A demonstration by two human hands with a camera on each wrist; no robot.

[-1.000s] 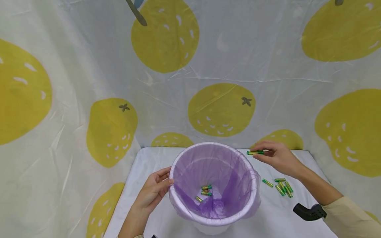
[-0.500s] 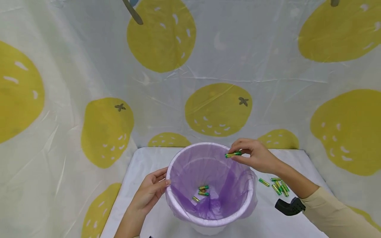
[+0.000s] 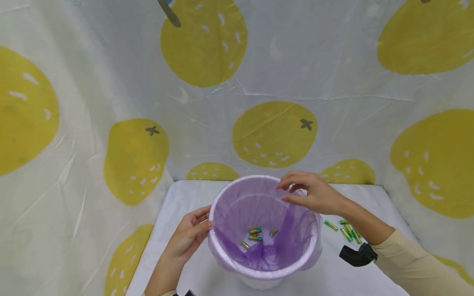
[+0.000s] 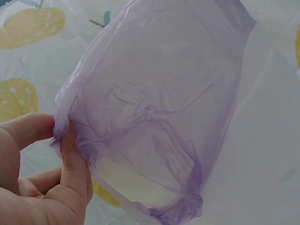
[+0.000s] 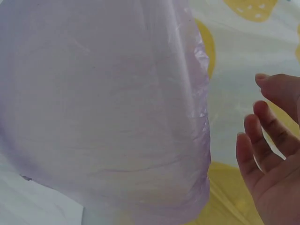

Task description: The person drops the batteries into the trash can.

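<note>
Printed cloth [image 3: 200, 135] hangs on the far, left and right sides, pale and creased, with large yellow fruits [image 3: 275, 134]. Same print behind both hands in the 2 wrist views.

White table [image 3: 192, 194] in front of it, smooth in the head view, far edge close to the cloth.

Bin [image 3: 261, 283] at the table's near middle, whitish base showing below; cannot tell if it rests on the table. Purple bag [image 3: 240, 205] lines it and folds out over the rim. Only the head view looks inside. The left wrist view gives crumpled folds [image 4: 145, 112] on the outside; the right wrist view, a smoother outer face with a puckered edge.

Beige sleeve [image 3: 414, 263] on the right arm, black mount [image 3: 358, 255] at that wrist.

Left hand [image 3: 189, 235] at the bin's left rim, thumb and fingers pinching it through the bag. Right hand [image 3: 314, 193] above the far right rim, fingers loosely curved, thumb apart, nothing held. Head view overlaps this hand with the bin; right wrist view shows a gap between fingertips and bag.

Batteries, green and gold: at least 4 in the bin [image 3: 254, 238], scattered on the bag; a small pile [image 3: 348, 233] right of the bin, partly hidden by the right arm, with 1 [image 3: 331, 225] lying just left of it.
</note>
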